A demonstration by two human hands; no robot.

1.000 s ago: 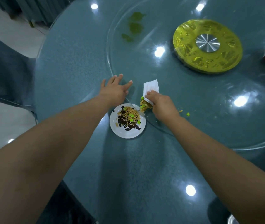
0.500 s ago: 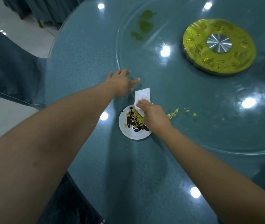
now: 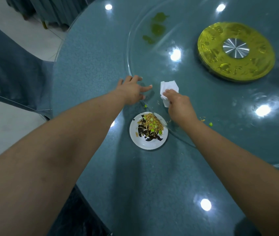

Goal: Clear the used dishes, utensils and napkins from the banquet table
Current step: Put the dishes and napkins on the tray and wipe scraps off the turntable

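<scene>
A small white plate [image 3: 140,142] with noodle scraps, green bits and dark sauce sits on the blue-green table, at the rim of the glass turntable [image 3: 220,103]. My right hand [image 3: 180,108] holds a crumpled white napkin [image 3: 168,86] down on the glass just beyond the plate. My left hand [image 3: 132,90] rests with spread fingers on the turntable's edge, left of the napkin. A few food crumbs [image 3: 206,120] lie on the glass to the right of my right wrist.
A gold disc with a silver hub [image 3: 235,51] marks the turntable's centre at the upper right. Green smears [image 3: 155,28] stain the far glass. A blue-covered chair [image 3: 7,68] stands at the left, beyond the table edge.
My right hand has pulled back off the plate with the napkin and moved up onto the glass; the scraps it pushed now lie on the plate. The left hand has stayed on the turntable's edge.
</scene>
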